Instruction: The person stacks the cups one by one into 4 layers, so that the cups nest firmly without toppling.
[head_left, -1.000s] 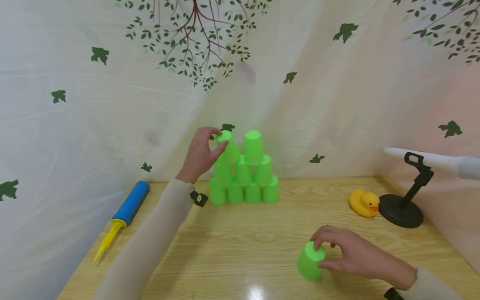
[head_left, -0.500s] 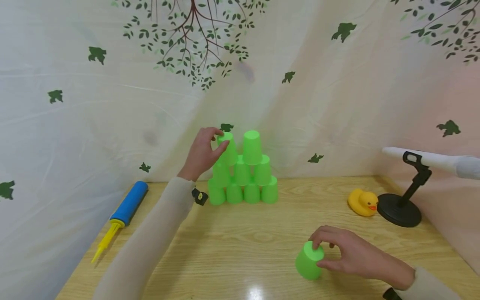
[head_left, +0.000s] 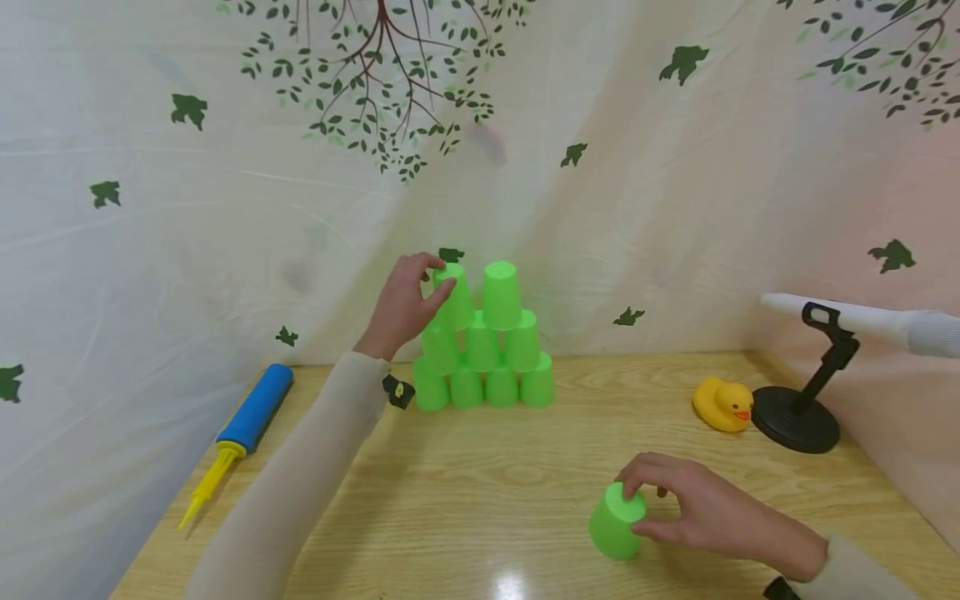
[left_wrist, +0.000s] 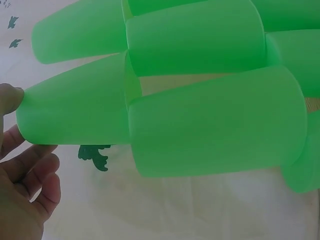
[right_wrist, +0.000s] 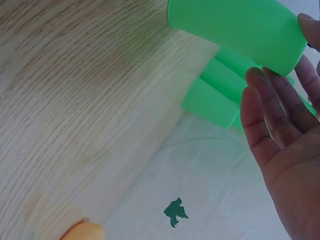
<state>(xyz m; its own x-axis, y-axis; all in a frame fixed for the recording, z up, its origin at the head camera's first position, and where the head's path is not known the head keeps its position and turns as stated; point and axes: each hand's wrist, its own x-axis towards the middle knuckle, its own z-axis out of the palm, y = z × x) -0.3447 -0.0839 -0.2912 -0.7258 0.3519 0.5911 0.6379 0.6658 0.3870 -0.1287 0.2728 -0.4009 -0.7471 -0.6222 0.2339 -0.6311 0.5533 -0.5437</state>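
Observation:
Upside-down green plastic cups stand in a stepped stack: several in the bottom row [head_left: 502,386], three in the middle row, two on top. My left hand [head_left: 402,307] pinches the narrow end of the top-left cup [left_wrist: 75,105] between thumb and fingers; its rim meets the middle row below. Beside it stands the other top cup [head_left: 502,296], untouched. Nearer the front, my right hand [head_left: 701,512] grips another upside-down green cup [head_left: 617,523] by its closed end, thumb on one side and fingers on the other. That cup's rim is at or just above the tabletop; I cannot tell which.
On the left lies a blue and yellow hand pump [head_left: 255,412]. A yellow rubber duck [head_left: 722,404] sits at the right beside a black stand [head_left: 797,419] bearing a white microphone-like rod [head_left: 877,325]. A printed cloth [head_left: 600,217] hangs behind the wooden table [head_left: 450,475].
The top-left cup has straightened from a slight tilt under my left hand. My right hand and its cup keep their place; the whole view has shifted slightly.

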